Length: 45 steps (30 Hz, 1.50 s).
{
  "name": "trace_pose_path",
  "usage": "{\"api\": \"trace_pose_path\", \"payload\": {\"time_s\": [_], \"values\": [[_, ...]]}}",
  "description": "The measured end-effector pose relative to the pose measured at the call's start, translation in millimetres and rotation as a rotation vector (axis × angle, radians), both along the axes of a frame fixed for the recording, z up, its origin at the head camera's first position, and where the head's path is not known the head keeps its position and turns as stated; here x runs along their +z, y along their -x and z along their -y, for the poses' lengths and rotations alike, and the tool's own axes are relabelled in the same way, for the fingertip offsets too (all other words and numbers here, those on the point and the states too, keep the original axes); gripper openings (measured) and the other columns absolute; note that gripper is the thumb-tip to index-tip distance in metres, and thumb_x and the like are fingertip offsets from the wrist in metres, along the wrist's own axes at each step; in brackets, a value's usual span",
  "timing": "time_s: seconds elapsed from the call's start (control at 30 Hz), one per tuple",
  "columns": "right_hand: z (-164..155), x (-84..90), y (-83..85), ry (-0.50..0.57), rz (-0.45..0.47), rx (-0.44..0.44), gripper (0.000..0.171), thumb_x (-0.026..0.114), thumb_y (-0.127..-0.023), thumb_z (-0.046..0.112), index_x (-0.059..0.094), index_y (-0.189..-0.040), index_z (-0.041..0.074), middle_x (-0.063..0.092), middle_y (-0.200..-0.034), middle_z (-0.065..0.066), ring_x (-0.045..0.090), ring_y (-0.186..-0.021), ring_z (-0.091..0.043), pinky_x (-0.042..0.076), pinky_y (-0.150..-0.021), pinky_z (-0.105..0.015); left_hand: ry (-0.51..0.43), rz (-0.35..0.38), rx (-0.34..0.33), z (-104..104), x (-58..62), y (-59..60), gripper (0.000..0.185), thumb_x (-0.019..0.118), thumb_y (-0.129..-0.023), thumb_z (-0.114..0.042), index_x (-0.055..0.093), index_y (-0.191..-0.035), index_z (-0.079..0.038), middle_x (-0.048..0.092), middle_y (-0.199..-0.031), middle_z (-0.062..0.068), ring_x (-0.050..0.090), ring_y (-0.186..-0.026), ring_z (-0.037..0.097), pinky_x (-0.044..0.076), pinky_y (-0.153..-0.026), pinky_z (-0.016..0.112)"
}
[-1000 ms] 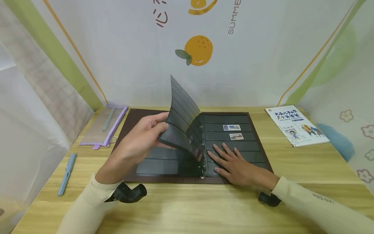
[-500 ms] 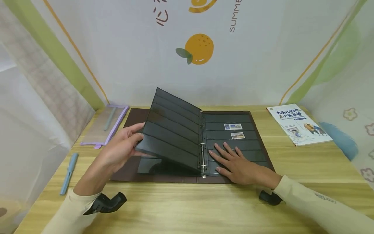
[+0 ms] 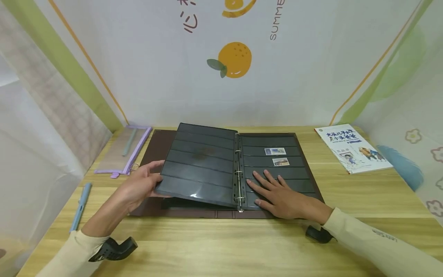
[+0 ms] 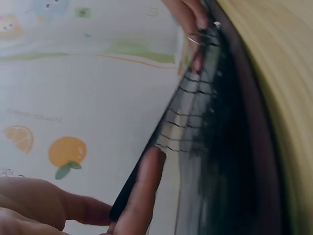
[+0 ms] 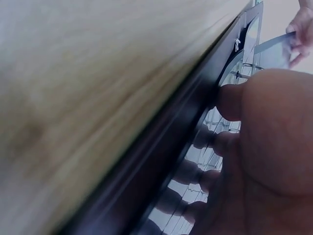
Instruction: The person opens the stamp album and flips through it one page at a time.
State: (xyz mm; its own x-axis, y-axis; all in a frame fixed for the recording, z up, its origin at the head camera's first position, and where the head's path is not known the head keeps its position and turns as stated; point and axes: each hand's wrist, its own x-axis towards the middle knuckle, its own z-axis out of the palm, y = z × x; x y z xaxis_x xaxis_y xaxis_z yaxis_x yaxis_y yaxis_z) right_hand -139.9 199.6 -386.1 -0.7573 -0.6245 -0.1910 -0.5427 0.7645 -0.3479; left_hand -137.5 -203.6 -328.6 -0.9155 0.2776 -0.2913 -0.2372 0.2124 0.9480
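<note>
A dark brown ring binder (image 3: pixel 149 209) lies spread on the wooden table, with black strip-pocket pages on its metal rings. At its left side my left hand (image 3: pixel 140 184) pinches the outer edge of a black album page (image 3: pixel 204 161), thumb on top and fingers beneath. That page is tilted, its free side raised a little above the left cover. My right hand (image 3: pixel 280 196) rests with spread fingers on the right-hand page (image 3: pixel 273 140). Two stamps, an upper one (image 3: pixel 275 151) and a lower one (image 3: pixel 280 161), sit in that page's pockets.
A mesh pencil pouch (image 3: pixel 114 154) with purple edging lies at the back left. Nearer me is a light blue pen (image 3: pixel 80 207). A picture-covered booklet (image 3: pixel 353 148) lies at the back right. A white printed curtain (image 3: pixel 155 77) hangs behind the table.
My left hand has swung the black page leftward and down, from nearly upright to a low tilt over the left cover. My right hand has stayed in place.
</note>
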Motion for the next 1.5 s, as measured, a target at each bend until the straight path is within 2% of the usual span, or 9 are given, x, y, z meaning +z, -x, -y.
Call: {"api": "trace_pose_path", "payload": {"time_s": [0.23,0.33,0.57,0.73,0.83,0.9,1.07,1.27,1.5], "values": [[1,0.2,-0.3,0.001,0.006,0.007,0.060,0.042,-0.109,0.040,0.023,-0.163,0.023,0.008,-0.171,-0.012,0.003,-0.156,-0.046,0.007,-0.116,-0.076,0.419,-0.113,-0.030,7,-16.1,2.6,0.062,0.055,-0.101,-0.004,0.027,-0.154,0.010,0.064,-0.076,0.007,0.050,-0.050,0.012,0.052,-0.058,0.030],[1,0.2,-0.2,-0.003,0.013,0.010,0.060,0.042,-0.109,0.040,0.022,-0.163,0.023,0.008,-0.171,-0.013,0.003,-0.156,-0.047,0.008,-0.116,-0.077,0.617,-0.200,-0.070,6,-22.4,1.4,0.060,0.064,-0.099,-0.011,0.038,-0.147,0.013,0.074,-0.088,0.012,0.066,-0.057,0.017,0.058,-0.062,0.033],[2,1.0,-1.0,-0.006,0.021,0.011,0.060,0.043,-0.109,0.040,0.023,-0.163,0.022,0.008,-0.171,-0.013,0.003,-0.156,-0.046,0.008,-0.116,-0.076,0.915,-0.404,-0.085,-7,-34.8,-9.7,0.056,0.076,-0.091,-0.018,0.056,-0.134,0.013,0.068,-0.076,0.006,0.060,-0.063,0.018,0.048,-0.058,0.033],[2,2.8,-2.0,-0.014,0.025,0.006,0.060,0.043,-0.109,0.040,0.022,-0.163,0.023,0.008,-0.171,-0.013,0.004,-0.156,-0.046,0.008,-0.116,-0.076,1.058,-0.624,-0.129,-22,-42.2,-17.7,0.052,0.077,-0.090,-0.021,0.062,-0.130,0.010,0.063,-0.108,0.024,0.063,-0.089,0.032,0.054,-0.068,0.042],[0,2.9,-2.6,-0.017,0.019,0.002,0.061,0.044,-0.109,0.039,0.023,-0.163,0.022,0.008,-0.171,-0.013,0.004,-0.156,-0.047,0.009,-0.116,-0.076,1.099,-0.747,-0.237,-35,-46.8,-16.1,0.059,0.071,-0.096,-0.029,0.054,-0.143,0.001,0.049,-0.143,0.031,0.053,-0.126,0.046,0.051,-0.094,0.058],[-2,2.2,-3.4,-0.021,0.009,-0.007,0.061,0.045,-0.108,0.039,0.023,-0.163,0.023,0.008,-0.171,-0.013,0.005,-0.156,-0.046,0.009,-0.117,-0.076,1.096,-0.780,-0.360,-44,-49.7,-12.4,0.062,0.060,-0.102,-0.036,0.043,-0.154,-0.009,0.031,-0.161,0.027,0.028,-0.148,0.050,0.035,-0.110,0.070],[-6,-2.3,-5.6,-0.038,-0.036,-0.028,0.062,0.046,-0.108,0.039,0.023,-0.163,0.024,0.010,-0.171,-0.010,0.006,-0.157,-0.044,0.011,-0.118,-0.074,1.035,-0.678,-0.644,-63,-55.4,-6.1,0.059,0.037,-0.110,-0.040,0.018,-0.164,-0.023,0.004,-0.171,0.013,0.000,-0.158,0.039,0.008,-0.122,0.070],[-14,6.4,3.9,0.011,-0.064,-0.047,0.064,0.046,-0.107,0.043,0.023,-0.163,0.023,0.011,-0.170,-0.016,0.007,-0.155,-0.048,0.013,-0.117,-0.074,1.069,-0.591,-0.704,-67,-54.6,-6.5,0.059,0.035,-0.110,-0.043,0.015,-0.164,-0.028,0.003,-0.172,0.009,0.003,-0.159,0.034,0.012,-0.123,0.067],[-67,25.0,87.1,0.102,-0.093,-0.272,0.068,0.048,-0.108,0.034,0.023,-0.159,-0.004,0.019,-0.160,-0.039,0.011,-0.148,-0.060,0.016,-0.116,-0.074,1.038,-0.682,-0.675,-71,-45.1,7.6,0.064,0.052,-0.105,-0.041,0.030,-0.161,-0.020,0.019,-0.168,0.021,0.019,-0.155,0.041,0.025,-0.120,0.065]]}}
